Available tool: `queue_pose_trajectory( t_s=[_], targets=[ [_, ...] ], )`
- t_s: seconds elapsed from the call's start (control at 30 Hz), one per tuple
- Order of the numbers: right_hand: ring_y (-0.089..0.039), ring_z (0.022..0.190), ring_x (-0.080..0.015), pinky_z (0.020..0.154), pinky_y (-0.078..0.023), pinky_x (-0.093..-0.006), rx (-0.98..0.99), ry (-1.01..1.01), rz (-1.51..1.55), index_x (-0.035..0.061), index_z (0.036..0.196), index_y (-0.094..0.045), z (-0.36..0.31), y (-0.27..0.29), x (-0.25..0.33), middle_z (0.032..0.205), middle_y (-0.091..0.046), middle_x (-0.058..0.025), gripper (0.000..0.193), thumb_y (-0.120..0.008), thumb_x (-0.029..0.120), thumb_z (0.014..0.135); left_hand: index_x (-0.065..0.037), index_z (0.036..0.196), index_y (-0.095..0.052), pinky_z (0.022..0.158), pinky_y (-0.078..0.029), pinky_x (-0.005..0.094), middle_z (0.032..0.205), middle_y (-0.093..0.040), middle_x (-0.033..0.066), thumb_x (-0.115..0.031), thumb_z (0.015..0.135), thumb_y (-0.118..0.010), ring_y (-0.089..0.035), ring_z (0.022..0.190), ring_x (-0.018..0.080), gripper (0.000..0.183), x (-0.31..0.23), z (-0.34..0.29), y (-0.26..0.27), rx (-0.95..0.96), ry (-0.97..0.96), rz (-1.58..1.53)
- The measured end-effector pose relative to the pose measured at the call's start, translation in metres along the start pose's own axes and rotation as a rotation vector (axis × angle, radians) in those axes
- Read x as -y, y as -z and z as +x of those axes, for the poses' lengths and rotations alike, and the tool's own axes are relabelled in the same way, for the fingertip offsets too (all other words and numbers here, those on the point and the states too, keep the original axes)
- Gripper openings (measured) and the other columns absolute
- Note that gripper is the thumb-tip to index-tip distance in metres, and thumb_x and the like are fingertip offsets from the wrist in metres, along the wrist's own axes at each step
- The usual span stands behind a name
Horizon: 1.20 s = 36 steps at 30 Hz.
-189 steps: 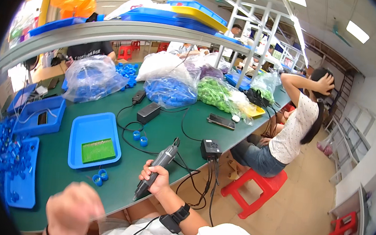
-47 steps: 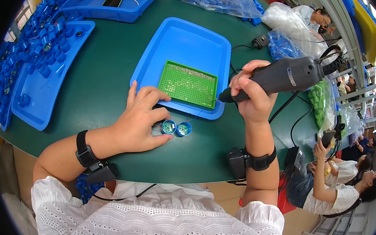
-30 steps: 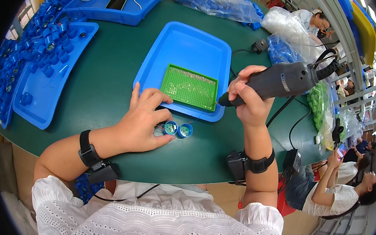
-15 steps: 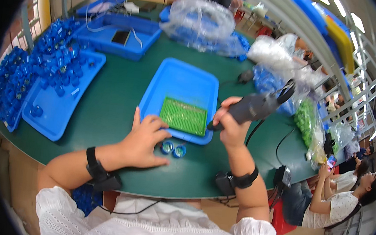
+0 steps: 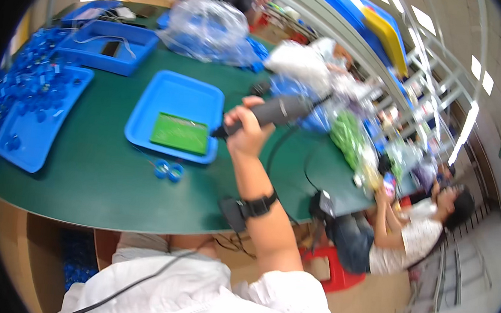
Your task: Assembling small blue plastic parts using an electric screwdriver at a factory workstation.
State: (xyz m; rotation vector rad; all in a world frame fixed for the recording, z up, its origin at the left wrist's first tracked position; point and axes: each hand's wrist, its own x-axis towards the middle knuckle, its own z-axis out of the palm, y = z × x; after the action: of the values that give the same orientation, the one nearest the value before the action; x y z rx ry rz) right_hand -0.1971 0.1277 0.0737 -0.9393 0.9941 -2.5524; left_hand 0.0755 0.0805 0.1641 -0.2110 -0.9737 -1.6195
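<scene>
In my right hand [image 5: 246, 135] is a black electric screwdriver [image 5: 285, 108], its fingers wrapped round the tapered front end. The tool is tilted, its nose low beside the right rim of a shallow blue tray [image 5: 175, 92]. A green ridged plate [image 5: 180, 133] lies in the near part of that tray; small details on it are blurred. Just in front of the tray two small round blue cups [image 5: 168, 171] sit side by side, with thin wire near them. My left hand is out of view.
Many small blue parts [image 5: 34, 84] are heaped at the left, partly in another blue tray [image 5: 35, 142]. A deeper blue bin [image 5: 100, 60] holds a phone and white cable. Plastic bags [image 5: 211, 32] line the back. A black box [image 5: 322, 204] stands by the right edge; people sit beyond.
My left hand, beside the round cups before, has left the view. The whole scene has shifted leftward in the picture. My right hand still grips the screwdriver near the tray's right side.
</scene>
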Motion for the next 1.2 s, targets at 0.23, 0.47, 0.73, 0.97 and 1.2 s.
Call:
queue_pose_trajectory(
  t_s=[0.23, 0.47, 0.73, 0.97, 1.2],
  targets=[
    [-0.049, 0.048, -0.0170, 0.047, -0.046, -0.0305, -0.194, -0.005, 0.225, 0.0018, 0.089, -0.050, 0.011, 0.009, 0.001, 0.063, -0.047, -0.0081, 0.020, -0.053, -0.001, 0.069, -0.005, 0.103, -0.054, 0.090, -0.045, 0.0405, 0.106, -0.055, 0.0162, -0.017, 0.093, -0.041, -0.055, 0.102, 0.0267, 0.020, 0.017, -0.012, -0.022, 0.135, 0.030, -0.049],
    [-0.044, 0.053, -0.0155, 0.051, -0.040, -0.0305, -0.264, -0.079, 0.288, 0.0027, 0.090, -0.050, -0.017, 0.020, 0.000, 0.060, -0.042, -0.0032, 0.020, -0.052, 0.002, 0.069, -0.007, 0.098, -0.054, 0.091, -0.042, 0.0417, 0.103, -0.055, 0.0136, -0.021, 0.093, -0.041, -0.053, 0.103, 0.0256, 0.019, -0.029, 0.011, -0.028, 0.282, -0.214, 0.096],
    [-0.050, 0.050, -0.0200, 0.053, -0.046, -0.0347, -0.323, -0.150, 0.455, 0.0027, 0.089, -0.050, -0.013, 0.042, -0.022, 0.061, -0.047, -0.0078, 0.019, -0.052, 0.002, 0.071, -0.010, 0.093, -0.055, 0.093, -0.040, 0.0430, 0.099, -0.055, 0.0107, -0.025, 0.093, -0.042, -0.051, 0.103, 0.0242, 0.020, 0.001, 0.013, -0.047, 0.405, -0.147, 0.217],
    [-0.049, 0.046, -0.0198, 0.048, -0.044, -0.0318, -0.362, -0.155, 0.443, 0.0006, 0.090, -0.047, 0.006, 0.047, -0.021, 0.061, -0.048, -0.0093, 0.019, -0.050, -0.001, 0.071, -0.012, 0.088, -0.055, 0.095, -0.038, 0.0441, 0.095, -0.054, 0.0081, -0.029, 0.093, -0.043, -0.049, 0.104, 0.0231, 0.021, 0.030, -0.018, -0.076, 0.470, 0.208, 0.321],
    [-0.049, 0.046, -0.0201, 0.049, -0.044, -0.0331, -0.358, -0.172, 0.457, 0.0013, 0.087, -0.047, -0.010, 0.060, -0.016, 0.061, -0.048, -0.0097, 0.016, -0.050, -0.001, 0.071, -0.015, 0.084, -0.056, 0.097, -0.036, 0.0453, 0.092, -0.054, 0.0056, -0.033, 0.093, -0.044, -0.047, 0.105, 0.0219, 0.023, 0.038, -0.040, -0.111, 0.553, 0.214, 0.331]
  ],
)
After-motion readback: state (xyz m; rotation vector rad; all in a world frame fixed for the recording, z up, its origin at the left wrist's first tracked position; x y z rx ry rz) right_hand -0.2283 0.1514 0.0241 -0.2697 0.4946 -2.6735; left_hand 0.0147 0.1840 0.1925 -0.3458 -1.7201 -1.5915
